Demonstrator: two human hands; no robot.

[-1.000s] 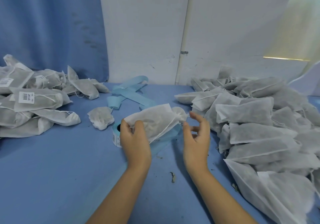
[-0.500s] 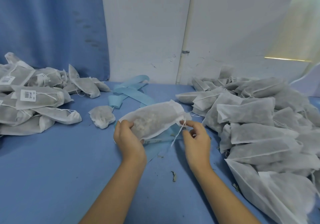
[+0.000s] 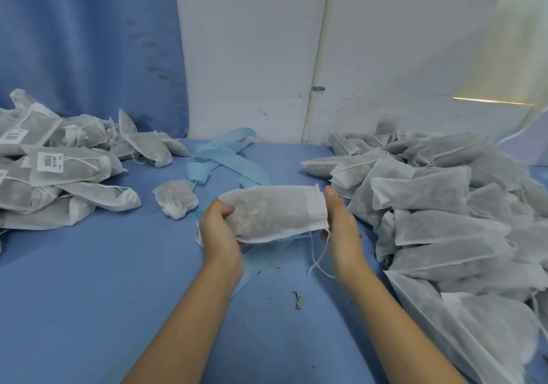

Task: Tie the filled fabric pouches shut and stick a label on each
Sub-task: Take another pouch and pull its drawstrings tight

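Left grip and right grip clasp the two ends of one pouch near one label roll

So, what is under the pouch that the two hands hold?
A label roll on the blue table, its blue backing strip trailing out. The pouch and left hand cover most of the roll.

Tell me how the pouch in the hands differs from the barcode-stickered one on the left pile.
The held pouch has no sticker; the stickered pouch carries a barcode label. The held pouch is held up between the left hand and right hand; the stickered pouch lies on a pile. The held pouch's mouth is flat, its string dangling; the stickered pouch's end looks gathered. Both are white fabric, filled.
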